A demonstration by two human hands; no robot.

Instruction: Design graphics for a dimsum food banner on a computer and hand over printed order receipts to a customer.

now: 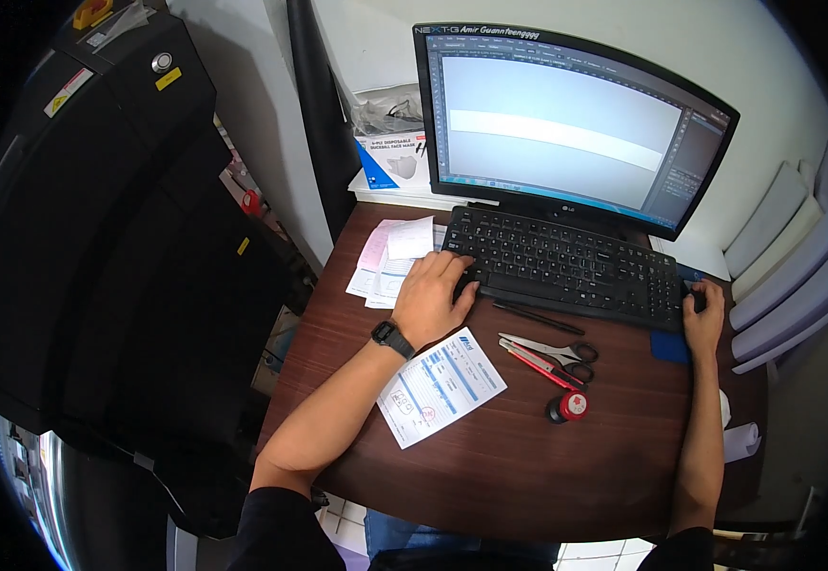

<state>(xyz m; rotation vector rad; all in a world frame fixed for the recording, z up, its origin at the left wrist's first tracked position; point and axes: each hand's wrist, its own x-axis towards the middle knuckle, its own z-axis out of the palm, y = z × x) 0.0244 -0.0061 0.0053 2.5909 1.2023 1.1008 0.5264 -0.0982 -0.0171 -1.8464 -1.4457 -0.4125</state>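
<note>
My left hand [430, 295], with a black watch on its wrist, lies at the left end of a black keyboard [557, 262]. Its fingers are spread, the tips at the corner keys. At the keyboard's right end my right hand [706, 322] is wrapped round a dark mouse [695, 300], mostly hidden under the fingers, on a blue mouse pad [669, 346]. Behind the keyboard stands a lit monitor [557, 128], showing an editing window with a long white strip on grey. A printed form [443, 387] lies just below my left wrist.
Scissors [557, 352], a red cutter knife [538, 364], a black pen [540, 318] and a red-topped round stamp [568, 407] lie on the brown desk [500, 476]. Loose slips [395, 252] sit left of the keyboard. Rolled sheets [785, 276] stand right; a large black machine [119, 257] fills the left.
</note>
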